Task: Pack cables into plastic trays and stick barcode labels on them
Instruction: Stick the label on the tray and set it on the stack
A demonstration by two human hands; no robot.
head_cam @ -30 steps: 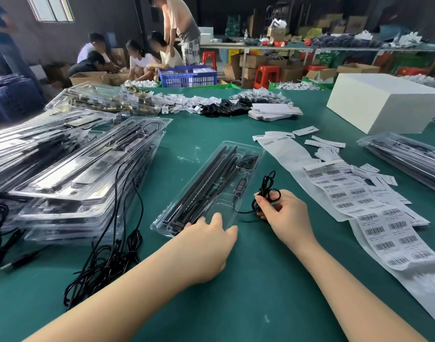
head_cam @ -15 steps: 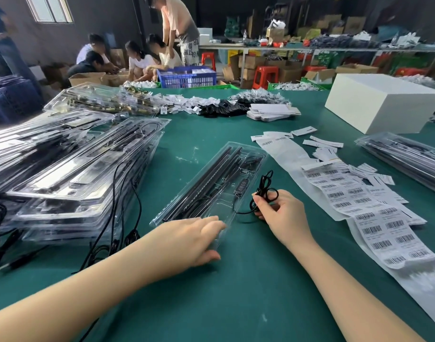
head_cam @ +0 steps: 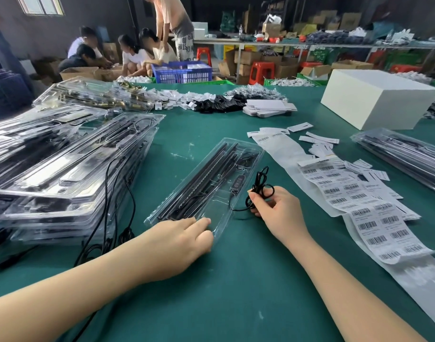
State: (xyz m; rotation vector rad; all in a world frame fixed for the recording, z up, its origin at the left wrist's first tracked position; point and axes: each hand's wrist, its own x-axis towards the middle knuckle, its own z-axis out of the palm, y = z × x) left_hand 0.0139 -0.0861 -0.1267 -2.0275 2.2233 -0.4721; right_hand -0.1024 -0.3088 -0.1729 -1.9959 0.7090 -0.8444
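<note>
Head view: two bare forearms reach over a green table [head_cam: 236, 292], one hand on each side of a clear plastic tray [head_cam: 251, 154].
Left hand [head_cam: 177, 243]: rests at the tray's near end; fingers [head_cam: 199, 222] lie loosely bent on the clear plastic, the thumb at the near corner – whether it pinches the rim I cannot tell.
Right hand [head_cam: 278, 211]: just right of the tray; thumb and fingertips [head_cam: 253, 199] curl and pinch a small black cable coil [head_cam: 259, 183], whose loops stand up beyond the fingertips.
Cable lead: a thin black line runs from the coil, under the right fingers, back to the tray's right edge.
Tray contents: long black strips [head_cam: 211, 174] lie lengthwise beyond the left fingers; a small black controller [head_cam: 237, 181] with a red display sits just left of the right fingertips.
Barcode labels [head_cam: 374, 218]: a long white sheet, just right of the right hand, touching neither hand.
Loose label scraps [head_cam: 320, 144]: scattered beyond the right hand.
Tray stack [head_cam: 75, 164]: many clear trays piled well left of the left fingers – black cables [head_cam: 117, 193] hang down its front.
Second tray pile [head_cam: 403, 154]: far right, beyond the labels.
White box [head_cam: 374, 102]: far beyond the right hand.
Background: several people crouch by a blue crate [head_cam: 184, 72].
</note>
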